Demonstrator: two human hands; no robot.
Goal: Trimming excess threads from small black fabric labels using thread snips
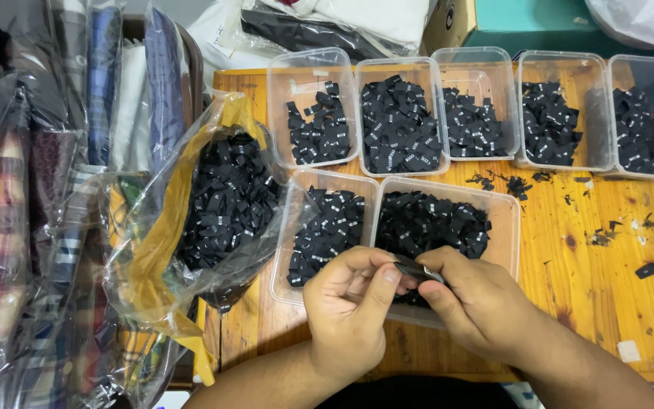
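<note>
My left hand (350, 307) and my right hand (478, 299) meet over the near edge of a clear plastic tub (507, 227). Both pinch one small black fabric label (416, 269) between thumbs and forefingers. The tub below holds a heap of the same black labels (429, 223). A second clear tub (283, 250) to its left is also full of black labels.
Several more clear tubs (312, 68) of black labels line the back of the orange wooden table (599, 288). A crumpled plastic bag (168, 227) with black labels lies at left. Bagged folded garments (32, 212) are stacked further left. Black scraps (649, 270) dot the right side.
</note>
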